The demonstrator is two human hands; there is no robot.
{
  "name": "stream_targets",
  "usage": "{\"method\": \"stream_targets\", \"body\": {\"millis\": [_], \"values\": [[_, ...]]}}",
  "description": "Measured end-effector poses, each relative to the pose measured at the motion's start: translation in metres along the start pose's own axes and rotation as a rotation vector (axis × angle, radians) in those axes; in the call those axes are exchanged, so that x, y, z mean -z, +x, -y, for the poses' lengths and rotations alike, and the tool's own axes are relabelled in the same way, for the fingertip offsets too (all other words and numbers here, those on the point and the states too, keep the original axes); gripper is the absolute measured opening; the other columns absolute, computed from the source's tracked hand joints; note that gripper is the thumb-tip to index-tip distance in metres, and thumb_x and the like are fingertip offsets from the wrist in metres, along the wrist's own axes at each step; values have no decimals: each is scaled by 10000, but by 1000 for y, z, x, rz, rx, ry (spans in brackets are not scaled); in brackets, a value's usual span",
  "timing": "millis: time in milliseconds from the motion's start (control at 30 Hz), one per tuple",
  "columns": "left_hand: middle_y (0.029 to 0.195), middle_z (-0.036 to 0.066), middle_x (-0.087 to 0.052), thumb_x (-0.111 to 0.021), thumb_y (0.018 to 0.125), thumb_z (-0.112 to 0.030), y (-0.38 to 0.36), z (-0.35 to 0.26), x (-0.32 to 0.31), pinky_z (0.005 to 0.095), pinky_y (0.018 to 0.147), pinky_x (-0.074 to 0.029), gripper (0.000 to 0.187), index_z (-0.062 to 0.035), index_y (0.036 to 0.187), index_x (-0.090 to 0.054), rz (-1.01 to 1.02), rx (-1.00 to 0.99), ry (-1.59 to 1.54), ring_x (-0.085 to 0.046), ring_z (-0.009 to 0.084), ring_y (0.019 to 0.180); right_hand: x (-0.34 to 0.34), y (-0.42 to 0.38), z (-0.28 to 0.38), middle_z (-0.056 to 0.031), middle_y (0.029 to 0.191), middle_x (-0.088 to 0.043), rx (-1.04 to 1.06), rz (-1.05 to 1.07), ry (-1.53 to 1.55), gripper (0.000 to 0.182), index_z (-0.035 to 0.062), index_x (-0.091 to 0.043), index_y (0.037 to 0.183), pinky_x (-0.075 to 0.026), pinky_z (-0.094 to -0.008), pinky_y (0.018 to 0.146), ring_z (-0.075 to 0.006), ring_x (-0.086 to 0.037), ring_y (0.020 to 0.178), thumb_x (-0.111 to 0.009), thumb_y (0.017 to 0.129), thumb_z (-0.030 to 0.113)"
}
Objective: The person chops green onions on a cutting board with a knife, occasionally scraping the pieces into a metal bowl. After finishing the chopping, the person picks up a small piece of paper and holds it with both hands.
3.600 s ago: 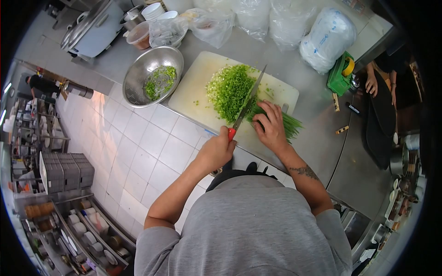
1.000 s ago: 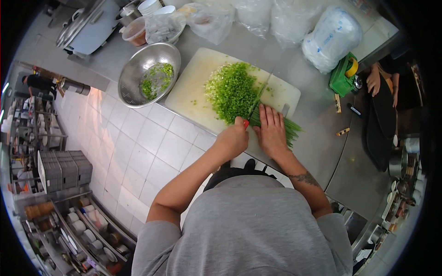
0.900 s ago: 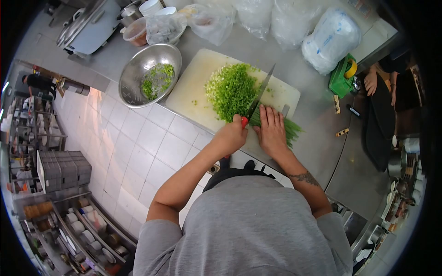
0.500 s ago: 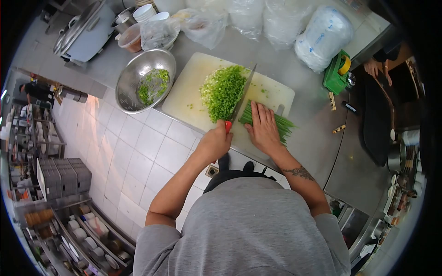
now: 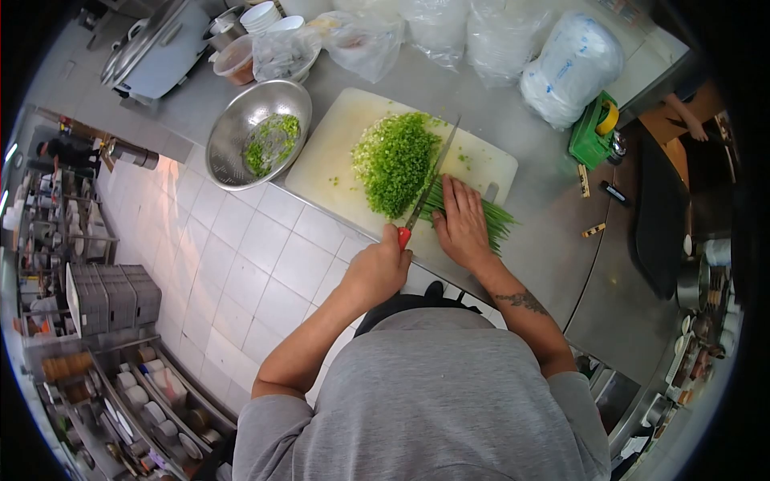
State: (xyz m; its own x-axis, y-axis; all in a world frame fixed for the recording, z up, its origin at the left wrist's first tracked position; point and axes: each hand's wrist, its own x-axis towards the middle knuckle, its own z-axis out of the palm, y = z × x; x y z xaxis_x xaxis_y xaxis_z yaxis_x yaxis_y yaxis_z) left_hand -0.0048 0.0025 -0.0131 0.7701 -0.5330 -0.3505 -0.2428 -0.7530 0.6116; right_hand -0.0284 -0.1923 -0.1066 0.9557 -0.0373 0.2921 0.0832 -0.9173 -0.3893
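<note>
My left hand (image 5: pixel 377 271) is closed round the red handle of a kitchen knife (image 5: pixel 434 175), whose blade slants away from me over a white cutting board (image 5: pixel 325 172). To the left of the blade is a heap of chopped green onions (image 5: pixel 397 160), pale green to bright green. My right hand (image 5: pixel 464 224) presses down on a bunch of uncut green onions (image 5: pixel 499 220) just right of the blade, fingers stretched across the stalks and thumb at their side. A steel colander (image 5: pixel 228 152) left of the board has some chopped green onion inside.
Bagged goods (image 5: pixel 501 40) and a wrapped plastic bundle (image 5: pixel 571 68) line the back of the steel counter (image 5: pixel 553 240). A green tape dispenser (image 5: pixel 589 140) and a black marker (image 5: pixel 613 192) lie at right. Another person's hand (image 5: pixel 696 128) shows at far right. Grey crates (image 5: pixel 116 298) stand at left.
My left hand and the knife have drawn back toward me and slightly right. My right hand stays on the bunch. The other person's hands at far right have shifted. The view has moved slightly.
</note>
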Motion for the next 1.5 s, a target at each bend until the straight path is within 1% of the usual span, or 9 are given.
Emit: {"method": "stream_targets", "body": {"millis": [267,467,567,767,867,1067,1267,1367,1500], "values": [[667,313,-600,-541,917,-166,-1,-2,-13,553,619,-483,279,39,998,-371,12,47,96,-610,498,673,2,1,4,-237,1436,-359,-13,94,-75,679,-79,-265,1438,-207,-494,1135,-366,-306,1360,-545,912,249],[674,326,-597,-524,907,-136,42,11,-34,568,603,-484,262,61,999,-378,-92,-91,50,-607,502,654,0,-1,2,-219,1451,-355,1,106,-114,688,-65,-264,1446,-210,-481,1141,-342,-306,1370,-560,911,252],[738,333,-621,-536,876,-158,69,0,-21,545,680,-508,306,84,1013,-408,-25,-47,33,-630,496,725,-2,-2,1,-215,1451,-360,0,96,-112,698,-58,-262,1450,-208,-475,1145,-337,-311,1370,-571,907,254],[730,348,-608,-537,890,-183,48,-2,-1,557,675,-492,322,92,998,-409,25,5,-64,-616,505,712,1,-1,2,-218,1445,-364,-3,83,-101,691,-59,-252,1453,-203,-473,1149,-344,-317,1364,-560,919,252],[626,271,-599,-529,934,-196,22,0,4,472,475,-491,285,38,1004,-381,10,-22,-7,-616,402,521,1,-3,3,-225,1443,-360,-7,86,-86,681,-61,-239,1458,-205,-477,1146,-350,-316,1361,-542,931,248],[685,310,-609,-536,932,-210,-6,-5,6,550,598,-481,311,32,1029,-366,73,20,47,-598,510,657,-2,-3,1,-227,1434,-368,6,68,-95,656,-68,-257,1449,-213,-485,1138,-352,-319,1357,-513,941,259],[696,320,-608,-526,917,-186,-3,2,-12,554,624,-486,297,40,1032,-371,64,39,109,-608,505,684,4,0,3,-226,1431,-374,9,79,-103,655,-67,-268,1445,-225,-488,1132,-351,-322,1355,-520,932,253],[686,317,-607,-524,907,-164,27,9,-27,551,618,-490,278,47,1014,-377,-33,-30,100,-612,496,664,3,-2,4,-224,1431,-375,14,89,-116,658,-66,-275,1442,-230,-487,1130,-350,-326,1353,-529,927,255],[679,313,-606,-521,914,-163,59,4,-21,546,614,-491,271,54,998,-382,-10,-60,12,-614,489,658,3,-2,3,-223,1431,-373,8,85,-121,663,-65,-275,1440,-233,-485,1131,-351,-327,1352,-545,919,243]]}}
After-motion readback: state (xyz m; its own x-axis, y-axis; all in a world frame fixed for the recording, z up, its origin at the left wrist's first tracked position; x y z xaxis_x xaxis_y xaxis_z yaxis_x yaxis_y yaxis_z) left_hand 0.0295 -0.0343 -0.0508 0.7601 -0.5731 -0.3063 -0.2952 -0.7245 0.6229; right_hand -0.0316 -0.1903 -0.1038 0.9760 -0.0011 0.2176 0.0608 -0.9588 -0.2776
